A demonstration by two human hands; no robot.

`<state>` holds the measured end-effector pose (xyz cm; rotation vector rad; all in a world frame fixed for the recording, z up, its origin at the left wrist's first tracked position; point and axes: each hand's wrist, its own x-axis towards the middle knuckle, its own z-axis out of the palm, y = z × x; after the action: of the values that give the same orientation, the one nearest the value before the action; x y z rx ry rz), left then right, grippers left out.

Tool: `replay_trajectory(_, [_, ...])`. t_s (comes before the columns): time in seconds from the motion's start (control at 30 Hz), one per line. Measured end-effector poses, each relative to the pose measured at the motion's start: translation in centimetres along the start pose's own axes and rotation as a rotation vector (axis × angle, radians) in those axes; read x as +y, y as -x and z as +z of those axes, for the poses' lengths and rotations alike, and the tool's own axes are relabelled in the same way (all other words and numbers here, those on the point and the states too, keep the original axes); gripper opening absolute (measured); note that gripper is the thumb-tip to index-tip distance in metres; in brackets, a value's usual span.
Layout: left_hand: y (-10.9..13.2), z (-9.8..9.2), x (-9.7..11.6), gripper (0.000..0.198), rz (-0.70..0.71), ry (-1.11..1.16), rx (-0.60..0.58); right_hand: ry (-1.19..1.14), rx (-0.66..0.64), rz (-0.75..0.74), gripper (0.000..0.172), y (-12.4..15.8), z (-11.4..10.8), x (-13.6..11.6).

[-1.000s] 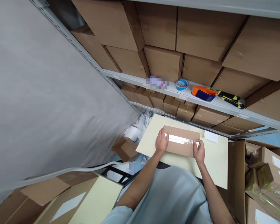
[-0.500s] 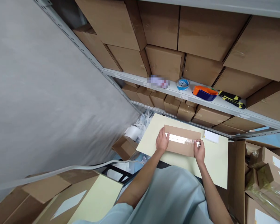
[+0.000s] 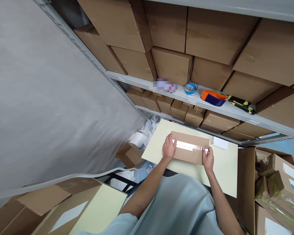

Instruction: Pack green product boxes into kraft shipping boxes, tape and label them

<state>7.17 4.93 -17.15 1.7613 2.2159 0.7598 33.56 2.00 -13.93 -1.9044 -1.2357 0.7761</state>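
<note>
A flat brown cardboard box [image 3: 188,157] lies on the cream tabletop [image 3: 226,173] in front of me. Along its top face runs a glossy strip of clear tape [image 3: 186,146] that reflects white light. My left hand [image 3: 169,148] grips the box's left end, thumb on top near the tape. At the right end, my right hand [image 3: 208,159] is closed on the box edge, with thumb and forefinger where the tape ends. Whether those fingertips pinch the tape itself, I cannot tell. Just beyond the right hand sits a small white stack of labels or cards [image 3: 220,143].
A shelf [image 3: 171,94] full of cartons rises behind the table. It carries a blue tape roll [image 3: 191,88], an orange-and-blue tape dispenser [image 3: 213,98] and black-and-yellow cutters [image 3: 242,104]. A large carton [image 3: 246,186] with taped boxes stands at right; an open box [image 3: 129,155] sits left.
The whole view has shifted very slightly. Both hands keep the same hold on the box, and the tape strip looks unchanged.
</note>
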Motion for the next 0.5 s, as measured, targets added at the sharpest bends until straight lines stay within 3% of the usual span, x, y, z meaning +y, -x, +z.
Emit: replay_trajectory(0.5, [-0.46, -0.59, 0.25, 0.058, -0.015, -0.011, -0.050, 0.002, -0.017, 0.017, 0.055, 0.00, -0.14, -0.93])
